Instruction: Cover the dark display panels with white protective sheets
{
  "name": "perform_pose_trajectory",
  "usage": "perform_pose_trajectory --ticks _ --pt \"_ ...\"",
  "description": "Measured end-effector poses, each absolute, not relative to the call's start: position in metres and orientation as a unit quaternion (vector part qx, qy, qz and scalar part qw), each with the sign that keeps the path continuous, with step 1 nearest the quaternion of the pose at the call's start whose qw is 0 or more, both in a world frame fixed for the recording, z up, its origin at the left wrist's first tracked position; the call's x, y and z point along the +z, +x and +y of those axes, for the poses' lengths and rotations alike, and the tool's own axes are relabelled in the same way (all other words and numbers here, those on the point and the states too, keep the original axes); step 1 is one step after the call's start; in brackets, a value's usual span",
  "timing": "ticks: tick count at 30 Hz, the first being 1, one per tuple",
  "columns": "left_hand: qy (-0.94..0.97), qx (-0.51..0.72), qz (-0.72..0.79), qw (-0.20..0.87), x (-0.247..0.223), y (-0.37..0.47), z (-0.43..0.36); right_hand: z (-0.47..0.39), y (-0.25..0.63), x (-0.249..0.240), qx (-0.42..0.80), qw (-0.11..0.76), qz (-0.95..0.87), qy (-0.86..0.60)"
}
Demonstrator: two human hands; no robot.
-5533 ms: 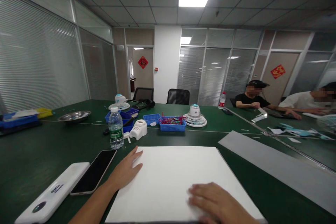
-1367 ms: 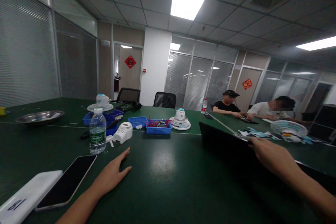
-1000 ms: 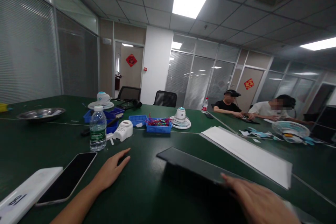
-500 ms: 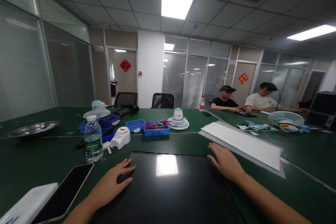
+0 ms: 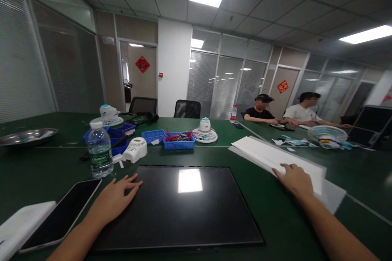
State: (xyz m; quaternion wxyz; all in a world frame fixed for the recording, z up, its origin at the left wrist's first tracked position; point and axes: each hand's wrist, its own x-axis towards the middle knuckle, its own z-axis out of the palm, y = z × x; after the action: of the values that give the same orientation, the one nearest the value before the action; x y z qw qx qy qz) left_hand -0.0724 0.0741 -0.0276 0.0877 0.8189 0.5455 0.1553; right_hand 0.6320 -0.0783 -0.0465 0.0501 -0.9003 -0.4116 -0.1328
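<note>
A dark flat panel (image 5: 183,212) lies on the green table in front of me, reflecting a ceiling light. My left hand (image 5: 114,197) rests at its upper left edge, fingers spread, holding nothing. To the right, my right hand (image 5: 295,179) is over the near edge of some white sheets (image 5: 263,153), its fingers bent and somewhat apart. A translucent sheet (image 5: 333,193) sticks out beneath that hand. Whether the fingertips press on the sheets is hard to tell; nothing shows in their grasp.
Left of the panel stand a water bottle (image 5: 100,151), a phone (image 5: 64,214) and a white box (image 5: 24,222). Beyond are a blue tray of wires (image 5: 179,143), a white fan part (image 5: 205,131) and a metal dish (image 5: 29,136). Two people sit at the far right.
My right hand has moved right, from the panel's edge onto the white sheets. A translucent sheet now sticks out further right. My left hand stays at the panel's left edge. The view has shifted slightly.
</note>
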Motion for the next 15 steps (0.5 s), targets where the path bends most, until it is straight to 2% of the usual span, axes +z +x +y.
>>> perform_pose_trajectory --ticks 7,15 --pt "0.802 0.150 0.573 0.083 -0.031 -0.079 0.071 -0.092 0.635 -0.042 -0.090 0.035 -0.419 -0.903" --pt "0.801 0.181 0.563 0.090 -0.042 -0.083 0.079 -0.075 0.597 -0.033 -0.123 0.016 -0.497 -0.859"
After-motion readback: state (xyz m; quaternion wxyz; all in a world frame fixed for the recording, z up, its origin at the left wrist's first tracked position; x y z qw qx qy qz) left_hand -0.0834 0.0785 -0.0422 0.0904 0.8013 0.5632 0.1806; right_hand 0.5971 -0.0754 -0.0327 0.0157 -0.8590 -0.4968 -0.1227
